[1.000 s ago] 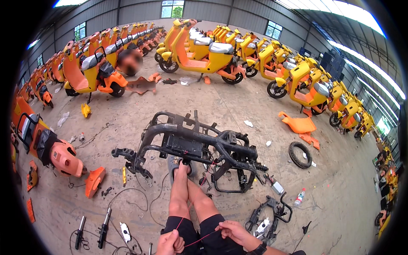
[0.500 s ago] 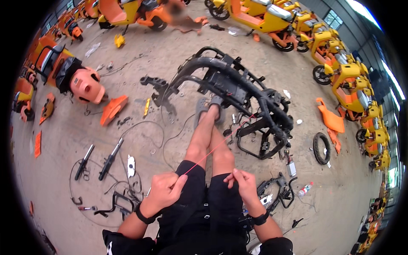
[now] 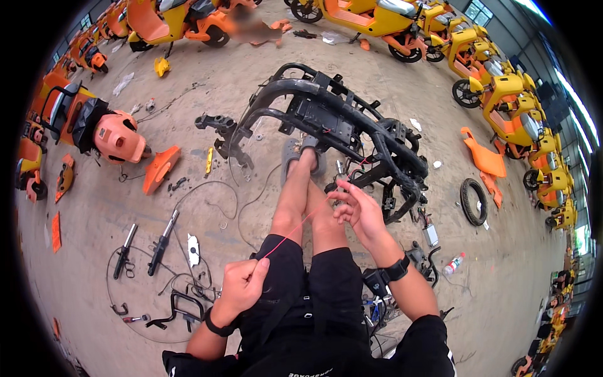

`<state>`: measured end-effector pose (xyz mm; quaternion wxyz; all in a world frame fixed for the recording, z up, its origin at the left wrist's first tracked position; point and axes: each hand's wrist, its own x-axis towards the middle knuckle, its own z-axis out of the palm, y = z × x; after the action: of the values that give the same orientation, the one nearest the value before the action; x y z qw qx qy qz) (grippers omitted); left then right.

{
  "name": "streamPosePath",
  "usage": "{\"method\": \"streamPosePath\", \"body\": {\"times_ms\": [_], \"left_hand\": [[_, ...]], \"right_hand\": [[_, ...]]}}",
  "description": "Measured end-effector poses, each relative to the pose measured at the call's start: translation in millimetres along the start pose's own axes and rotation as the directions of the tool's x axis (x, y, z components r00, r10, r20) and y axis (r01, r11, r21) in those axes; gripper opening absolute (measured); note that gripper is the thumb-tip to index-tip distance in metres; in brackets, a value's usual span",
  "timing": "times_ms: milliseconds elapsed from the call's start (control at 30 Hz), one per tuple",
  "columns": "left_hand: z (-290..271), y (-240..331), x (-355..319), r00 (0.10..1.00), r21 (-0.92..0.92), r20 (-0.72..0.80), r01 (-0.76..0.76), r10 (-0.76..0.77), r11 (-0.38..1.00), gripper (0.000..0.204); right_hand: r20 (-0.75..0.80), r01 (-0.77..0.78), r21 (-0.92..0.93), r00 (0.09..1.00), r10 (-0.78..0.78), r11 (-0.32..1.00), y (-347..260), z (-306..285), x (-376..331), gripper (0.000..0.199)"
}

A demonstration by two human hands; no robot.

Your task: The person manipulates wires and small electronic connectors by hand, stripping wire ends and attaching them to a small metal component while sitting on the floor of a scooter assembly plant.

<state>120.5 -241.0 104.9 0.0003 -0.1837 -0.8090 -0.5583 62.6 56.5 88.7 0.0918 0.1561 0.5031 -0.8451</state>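
Observation:
A thin red wire [image 3: 294, 230] is pinched in my left hand [image 3: 241, 286], between the thumb and the bent fingers, above my left thigh. It slants up across my shins towards a black scooter frame [image 3: 336, 123] on the floor ahead. My right hand [image 3: 365, 218] is raised near the frame's lower end, its fingers apart and loosely bent. Their tips meet the wire's line in view; whether they touch it I cannot tell. Past these fingers the wire is partly hidden, and a short red stretch shows by the frame.
Fork tubes [image 3: 162, 244], black cables and a bent black bracket [image 3: 177, 310] lie at left. To the right are a tyre [image 3: 472, 202], a plastic bottle [image 3: 453, 264] and orange panels [image 3: 485, 158]. Yellow and orange scooters [image 3: 370, 22] stand around the far side.
My right hand has moved up and forward to the wire's line, its fingers opening from a loose curl. My left hand keeps its pinch on the wire, slightly nearer to me.

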Motion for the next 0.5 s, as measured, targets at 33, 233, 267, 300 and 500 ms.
{"method": "streamPosePath", "body": {"times_ms": [33,233,267,300,500], "left_hand": [[-0.1,0.9,1.8,1.0,-0.004,-0.005,0.017,-0.017,1.0,0.04],[13.7,24.8,18.1,0.998,-0.056,0.031,-0.055,0.056,0.997,0.039],[21.0,25.9,21.6,0.996,-0.056,0.006,-0.091,0.091,0.994,0.041],[25.9,25.2,23.1,0.995,-0.058,0.013,-0.093,0.094,0.994,0.04],[42.5,26.6,30.1,0.992,-0.074,0.054,-0.111,0.115,0.991,0.041]], "right_hand": [[-0.003,-0.022,0.028,1.0,0.022,0.999,-7.6,-0.8,6.8,0.045],[-0.014,-0.07,0.218,0.997,0.075,0.973,-69.8,-36.1,71.0,0.035],[0.007,-0.117,0.236,0.993,0.119,0.965,-80.6,-38.5,73.6,0.033],[-0.025,-0.122,0.236,0.991,0.131,0.964,-85.8,-39.2,73.8,0.033],[-0.105,-0.048,0.242,0.992,0.075,0.969,-101.0,-64.3,55.7,0.027]]}}
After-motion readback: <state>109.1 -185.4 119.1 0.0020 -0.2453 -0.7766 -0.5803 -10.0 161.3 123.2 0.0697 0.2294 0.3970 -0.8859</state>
